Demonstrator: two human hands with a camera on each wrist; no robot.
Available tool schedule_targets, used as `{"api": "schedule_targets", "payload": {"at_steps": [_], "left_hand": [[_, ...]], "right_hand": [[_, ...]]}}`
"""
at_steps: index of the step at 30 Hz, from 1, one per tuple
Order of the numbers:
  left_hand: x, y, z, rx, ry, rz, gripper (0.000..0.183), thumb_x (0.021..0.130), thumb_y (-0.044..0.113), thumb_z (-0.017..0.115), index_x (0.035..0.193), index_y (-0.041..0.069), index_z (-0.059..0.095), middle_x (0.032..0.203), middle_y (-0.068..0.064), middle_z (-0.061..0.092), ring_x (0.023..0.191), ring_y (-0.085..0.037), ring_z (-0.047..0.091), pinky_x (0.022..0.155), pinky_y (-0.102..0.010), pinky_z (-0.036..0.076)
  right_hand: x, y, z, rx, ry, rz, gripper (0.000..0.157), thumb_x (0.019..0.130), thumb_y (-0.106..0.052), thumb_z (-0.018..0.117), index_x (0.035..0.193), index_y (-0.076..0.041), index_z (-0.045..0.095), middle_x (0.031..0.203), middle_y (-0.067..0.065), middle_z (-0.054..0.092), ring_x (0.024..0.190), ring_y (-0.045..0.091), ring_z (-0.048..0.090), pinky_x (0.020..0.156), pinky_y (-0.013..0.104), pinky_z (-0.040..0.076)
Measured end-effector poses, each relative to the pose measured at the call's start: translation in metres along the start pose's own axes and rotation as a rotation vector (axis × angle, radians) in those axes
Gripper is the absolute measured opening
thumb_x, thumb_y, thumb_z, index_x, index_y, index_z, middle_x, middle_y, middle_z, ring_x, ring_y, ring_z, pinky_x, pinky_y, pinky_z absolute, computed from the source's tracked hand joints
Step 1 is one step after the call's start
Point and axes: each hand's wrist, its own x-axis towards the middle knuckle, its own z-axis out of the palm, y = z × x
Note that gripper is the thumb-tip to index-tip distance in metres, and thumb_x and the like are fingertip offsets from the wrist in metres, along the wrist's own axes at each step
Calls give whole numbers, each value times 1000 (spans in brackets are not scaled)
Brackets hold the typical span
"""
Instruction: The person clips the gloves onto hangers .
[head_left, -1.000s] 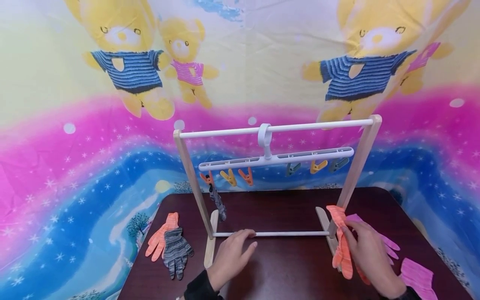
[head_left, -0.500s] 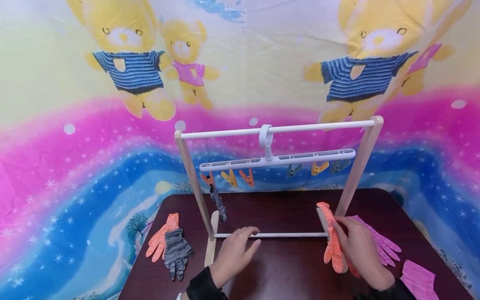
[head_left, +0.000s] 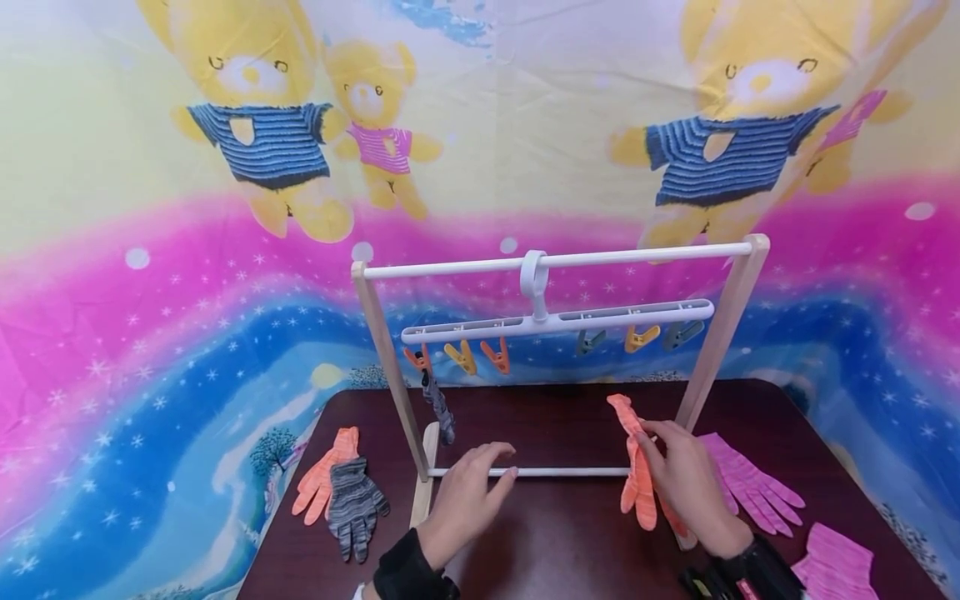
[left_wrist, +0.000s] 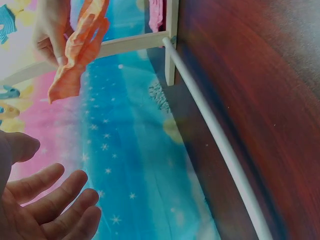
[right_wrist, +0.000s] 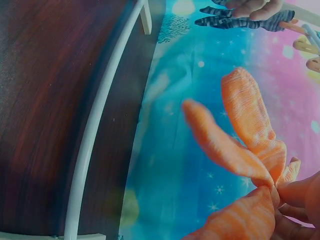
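Note:
My right hand (head_left: 688, 477) pinches an orange knit glove (head_left: 637, 483) between thumb and fingers, in front of the rack's right post. In the right wrist view the glove's fingers (right_wrist: 245, 107) hang loose from the bunched part at my fingertips. Relaxed and partly spread, my left hand (head_left: 467, 490) holds nothing and overlaps the rack's lower bar (head_left: 562, 472) in the head view. Above both hands a white clip hanger (head_left: 540, 323) hangs from the top rod, with orange, yellow and dark green clips. Its leftmost orange clip (head_left: 420, 360) holds a dark grey striped glove (head_left: 439, 408).
Another orange glove (head_left: 322, 477) lies at the table's left, partly under a grey striped glove (head_left: 355, 508). Pink gloves (head_left: 750, 483) lie on the right side. The wooden rack (head_left: 384, 367) stands on the dark table (head_left: 555, 550), before a bear-print cloth (head_left: 480, 192).
My right hand has carried the orange glove leftward, away from the pink gloves and across the right post's foot. The left hand has stayed nearly in place, lifting slightly.

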Motion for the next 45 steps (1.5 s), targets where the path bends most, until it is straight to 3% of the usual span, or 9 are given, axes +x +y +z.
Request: {"api": "schedule_targets", "payload": {"at_steps": [6,13,17,21,29,41,45], "left_hand": [[4,-1,-6,-2,8,-22,34,94,43,50,120,23,60,112,8,64,104,-11,58,82,-35,49],[7,-1,-8,-6,29,-35,36,94,44,48,120,22,60,113,7,64,106,-11,58,84,-36,49],[7,-2,-9,-11,58,-62,32,93,39,52,119,22,61,113,6,64,106,-12,59,83,-37,49],[8,-3,-12,-37,62,-90,36,93,44,50,119,22,61,112,6,64,104,-13,59,83,-38,49],[11,-3,-13,-75,78,-98,36,93,42,51,120,20,60,112,5,64,102,-13,59,83,-37,49],[16,-2,-20,-112,111,-128,34,93,40,52,120,19,59,112,3,63,100,-9,57,82,-32,49],[20,-1,-23,-144,116,-114,35,94,38,51,121,16,58,112,-1,63,100,-15,58,82,-32,50]], "right_hand": [[6,-2,9,34,-63,31,21,87,-17,64,101,-2,69,80,5,63,59,10,51,48,28,42],[12,-13,21,81,-61,9,20,87,-18,64,100,-4,70,85,5,66,72,15,59,60,35,49],[17,-22,25,106,-86,21,21,86,-19,65,102,-6,70,85,4,65,72,14,58,62,36,50],[21,-32,28,134,-108,25,22,86,-20,65,103,-7,70,85,3,65,71,13,58,63,35,50],[23,-46,32,92,-80,-32,20,85,-23,66,100,-10,71,82,-2,66,65,8,56,60,30,50],[24,-59,45,171,-103,-3,17,86,-18,66,99,-9,71,84,-1,64,70,9,57,60,30,49],[24,-64,47,183,-102,-7,17,86,-17,66,99,-9,71,85,-1,65,72,9,57,61,31,49]]}}
